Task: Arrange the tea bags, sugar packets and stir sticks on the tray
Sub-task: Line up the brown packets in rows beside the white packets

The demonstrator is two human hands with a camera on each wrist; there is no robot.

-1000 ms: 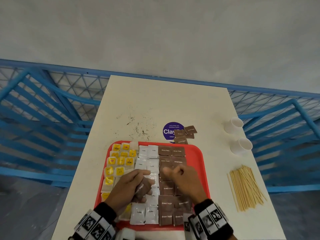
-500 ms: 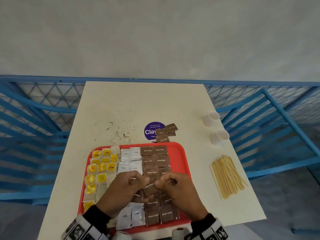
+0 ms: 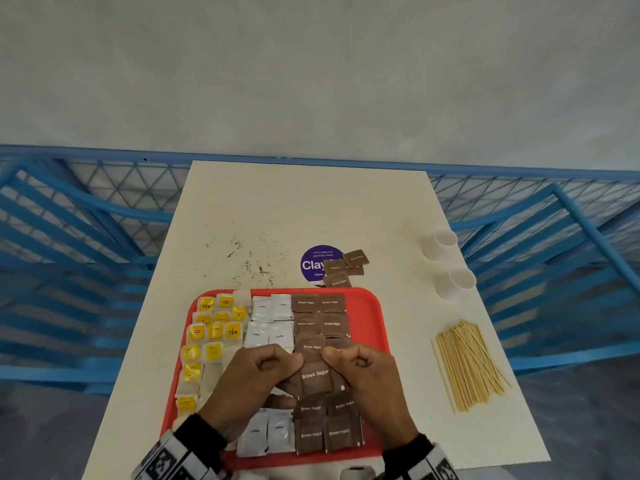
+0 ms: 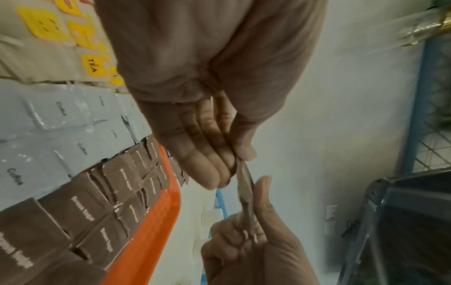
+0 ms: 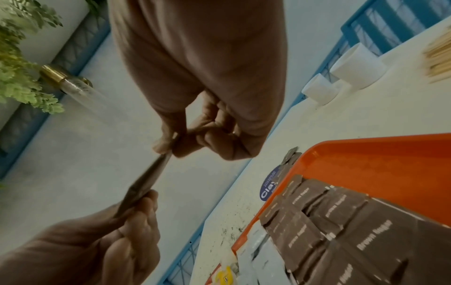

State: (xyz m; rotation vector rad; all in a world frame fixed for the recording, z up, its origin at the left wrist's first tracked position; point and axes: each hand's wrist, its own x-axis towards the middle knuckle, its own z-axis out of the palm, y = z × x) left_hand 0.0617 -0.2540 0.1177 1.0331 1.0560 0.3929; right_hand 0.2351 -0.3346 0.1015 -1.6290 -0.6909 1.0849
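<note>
Head view: left hand (image 3: 254, 377) and right hand (image 3: 367, 379) each pinching a top corner of one brown sugar packet (image 3: 316, 377), lifted above the red tray (image 3: 375, 317), hiding packets beneath. Stir sticks (image 3: 467, 367) heaped right of tray; two white cups (image 3: 450, 263) farther; loose brown packets (image 3: 344, 266) beyond the far rim.

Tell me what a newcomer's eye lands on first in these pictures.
First, the red tray at the near edge of the table, packed with columns of yellow tea bags, white coffee sachets and brown sugar packets. Above its middle, the left hand and right hand pinch one brown sugar packet between them. To the right lies a heap of stir sticks, off the tray.
</note>
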